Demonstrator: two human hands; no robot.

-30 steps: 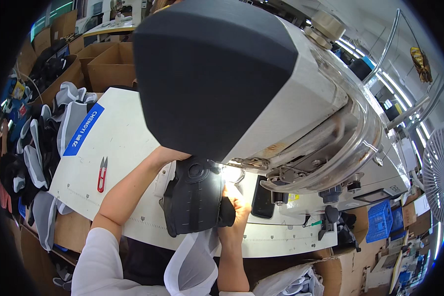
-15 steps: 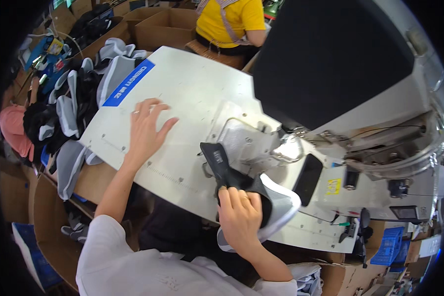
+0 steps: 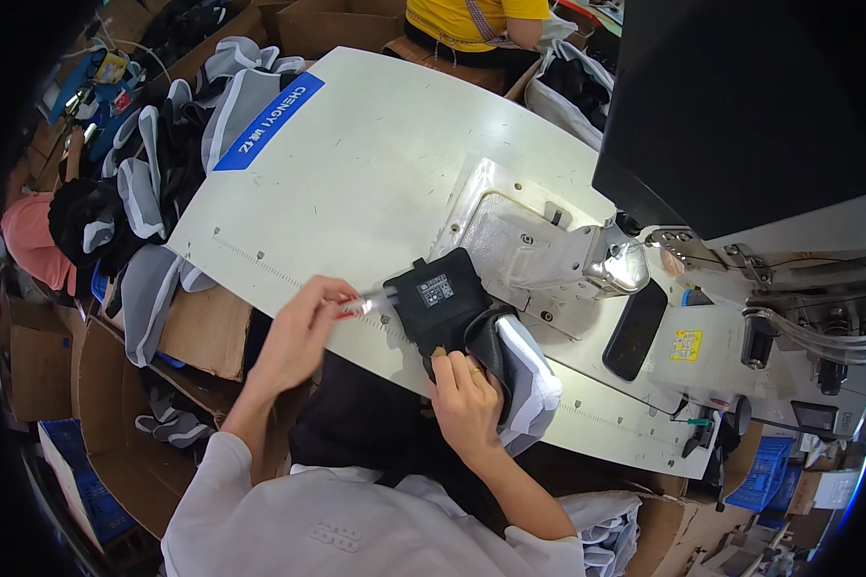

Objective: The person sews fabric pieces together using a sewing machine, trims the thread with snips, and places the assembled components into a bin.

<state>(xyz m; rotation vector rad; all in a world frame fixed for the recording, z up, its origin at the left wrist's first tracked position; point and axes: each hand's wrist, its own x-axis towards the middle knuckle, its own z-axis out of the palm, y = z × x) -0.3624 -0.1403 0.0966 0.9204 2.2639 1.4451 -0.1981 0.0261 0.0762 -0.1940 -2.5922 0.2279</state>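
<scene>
My right hand (image 3: 466,398) pinches a black-and-grey padded fabric piece (image 3: 527,370) at the front edge of the white sewing-machine table (image 3: 356,183). Its black flap (image 3: 443,295), with a pale printed patch, lies flat on the tabletop. The piece's grey and white side hangs toward the table's front edge. Left of the flap, my left hand (image 3: 303,332) is closed on a small shiny metal tool (image 3: 364,305) with a bit of red. Motion blurs the tool; its tip points at the flap's left edge.
Beyond the flap stands the machine's metal head (image 3: 597,264) on its base plate. A black phone-like slab (image 3: 635,330) lies to its right. A large dark panel (image 3: 751,115) overhangs the right. Grey-and-black pieces (image 3: 144,197) pile at left. A person in yellow (image 3: 471,21) sits beyond.
My left hand was open over the table; now it holds the small metal tool near the flap. The flap, slanted and folded before, lies flatter and faces up. The whole view has shifted.
</scene>
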